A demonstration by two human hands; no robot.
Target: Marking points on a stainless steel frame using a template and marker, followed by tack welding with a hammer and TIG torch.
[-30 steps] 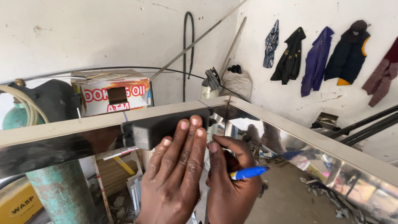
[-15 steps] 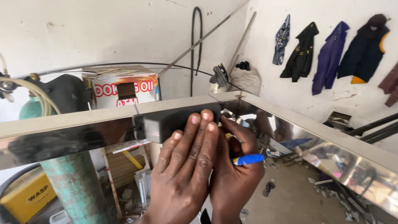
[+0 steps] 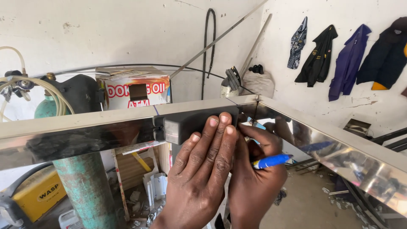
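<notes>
Pressing a dark rectangular block (image 3: 186, 123) against the face of a polished steel frame (image 3: 85, 131), just left of its mitred corner (image 3: 257, 101). Done with the left hand (image 3: 199, 169), fingers straight and close together, tips laid over the block's right end. Gripping a blue pen (image 3: 271, 161) in the right hand (image 3: 254, 178), fingers curled round the barrel and tucked in below the corner, the pen's tip hidden behind the left hand.

Judged as a hold-and-mark step: block being located against the rail, pen close by but not clearly touching metal. Calling next for a steady, unshifted press on the block and a clear line for the pen tip to the rail beside it.

Mirror-bright and square-sectioned, reflecting both hands and the room; matte and charcoal-coloured on the block, with a notched left end. Below and left of the corner, a green gas cylinder (image 3: 85, 186); behind, a printed carton (image 3: 135, 87).
</notes>
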